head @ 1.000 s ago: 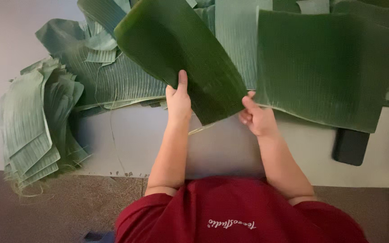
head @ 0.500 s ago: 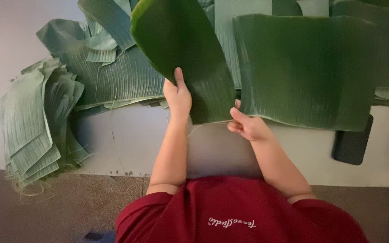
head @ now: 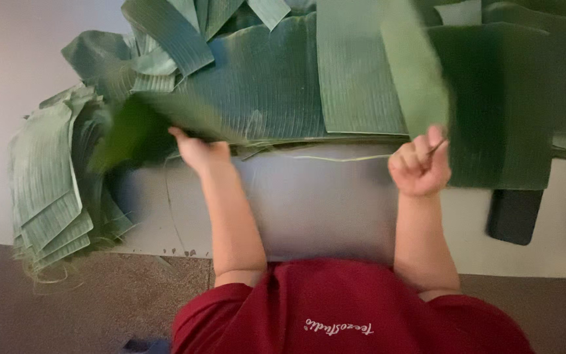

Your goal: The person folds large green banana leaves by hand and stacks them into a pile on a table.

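- The banana leaf [head: 165,121] in the person's hands is long and dark green, ribbed across its width, and blurred at its left end where it droops over the table edge.
- It stretches across the near part of the white table [head: 322,203], in front of the heap of other leaves, with a thin pale fibre trailing along its lower edge towards the right.
- The left hand [head: 199,152] grips the leaf's lower edge from beneath, fingers curled up into it, thumb hidden behind the leaf.
- The right hand [head: 420,165] is clenched into a fist, pinching what looks like the thin fibre or the edge of a lighter green strip [head: 417,72] that rises above it; I cannot tell which.
- A stack of paler folded leaves [head: 47,183] hangs over the table's left edge, well apart from both hands.
- A broad dark leaf piece [head: 506,105] lies just beside the right fist, and below it a black flat object [head: 513,215] rests on the table.
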